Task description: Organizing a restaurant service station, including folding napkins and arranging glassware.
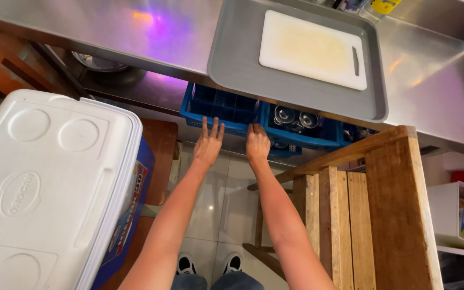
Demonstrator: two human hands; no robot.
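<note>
Reaching: both hands are stretched toward two blue glass racks on the shelf under the steel counter.
Left hand (208,144): held flat with fingers spread; nothing is gripped, and the fingertips are laid on or just at the front edge of the left blue rack (220,107).
Right hand (256,144): its fingers are curled at the front rim where the two racks meet; whether the rim is actually clasped cannot be told.
Right blue rack (303,131): set just beside the left one, with upturned clear glasses (296,117) held in its compartments.
Risk: if a rack is dragged out unevenly, it could be tipped off the shelf lip and the glasses knocked together; the overhanging grey tray (237,64) could also be bumped from below, since part of it is left unsupported.
Count: two hands, two blue racks clearly seen, at least two glasses, one tray, one white cutting board (310,48), one white-lidded cooler (49,182), one wooden stand (366,209).
</note>
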